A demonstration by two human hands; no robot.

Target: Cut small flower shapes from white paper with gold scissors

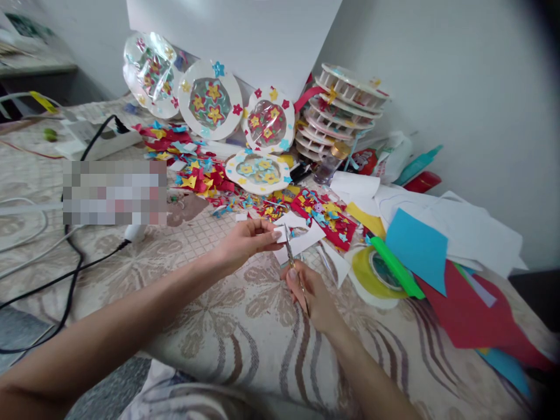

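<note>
My left hand (249,242) pinches a small white piece of paper (280,234) between thumb and fingers. In my right hand (308,291) is a pair of scissors (289,252), the blades pointing up and away from me, right against the paper's right edge. Whether the blades are parted I cannot tell. Just behind both hands lies a white paper offcut (306,236) with a curved cut-out. A red sheet (345,236) beyond it carries small coloured stars and scraps.
Round white-rimmed star decorations (210,99) lean at the back beside stacked white rings (341,111). Colourful scraps (205,175) lie before them. On the right are a yellow tape roll (371,274), a green cutter (396,267) and coloured sheets (415,245). Black cables (74,274) run along the left.
</note>
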